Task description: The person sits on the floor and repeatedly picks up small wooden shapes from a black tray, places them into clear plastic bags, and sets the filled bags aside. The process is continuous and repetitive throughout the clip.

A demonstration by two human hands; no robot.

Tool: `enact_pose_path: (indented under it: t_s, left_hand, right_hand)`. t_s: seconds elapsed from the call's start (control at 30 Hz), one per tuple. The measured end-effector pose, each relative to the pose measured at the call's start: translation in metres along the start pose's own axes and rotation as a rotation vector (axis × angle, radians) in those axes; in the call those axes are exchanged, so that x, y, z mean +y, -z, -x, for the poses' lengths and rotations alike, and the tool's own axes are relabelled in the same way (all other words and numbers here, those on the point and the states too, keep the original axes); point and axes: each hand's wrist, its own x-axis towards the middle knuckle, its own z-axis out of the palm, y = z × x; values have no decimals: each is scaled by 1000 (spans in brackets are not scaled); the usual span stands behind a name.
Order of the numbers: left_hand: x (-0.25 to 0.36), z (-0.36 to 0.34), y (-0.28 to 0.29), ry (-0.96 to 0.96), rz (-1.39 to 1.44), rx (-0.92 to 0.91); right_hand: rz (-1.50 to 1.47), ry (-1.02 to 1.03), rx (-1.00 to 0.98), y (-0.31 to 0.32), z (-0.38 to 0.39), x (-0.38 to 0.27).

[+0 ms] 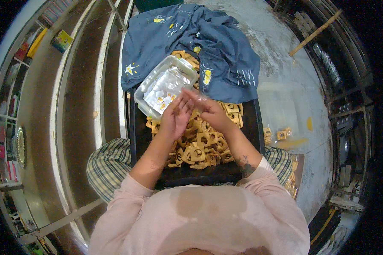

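Grey floor [281,53] right of my half-bent fingers [182,107] has some bagged yellow bits [284,133]; many loose, holed yellow squares [200,144] are left below. I can't tell if they grip anything.

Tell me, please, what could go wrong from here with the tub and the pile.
The plastic tub seems to rest on loose tan pieces, so it might slide and spill its light packaging. The left hand, close beside it, could nudge it. What looks like clear film by the right hand could slip.
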Motion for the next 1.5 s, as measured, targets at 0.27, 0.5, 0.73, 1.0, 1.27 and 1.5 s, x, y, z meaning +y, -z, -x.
enact_pose_path:
  t_s: [0.27, 0.5, 0.73, 1.0, 1.27, 1.5]
  left_hand:
    - [14, -3, -15, 24, 57, 103]
    - [22, -13, 13, -164, -25, 289]
    - [47, -9, 30, -324, -10, 272]
    - [41, -6, 36, -232, 97, 265]
    - [35, -7, 44, -173, 124, 242]
    - [35, -9, 47, -154, 161, 270]
  right_hand:
    - [865, -73, -144, -36, 13, -12]
    - [778, 183, -7, -32, 27, 46]
    - [840, -459, -108, -42, 56, 128]
    - [876, -807, -482, 8, 71, 138]
    - [614, -465, -352, -4, 97, 155]
    - [387, -590, -241, -7, 110, 152]
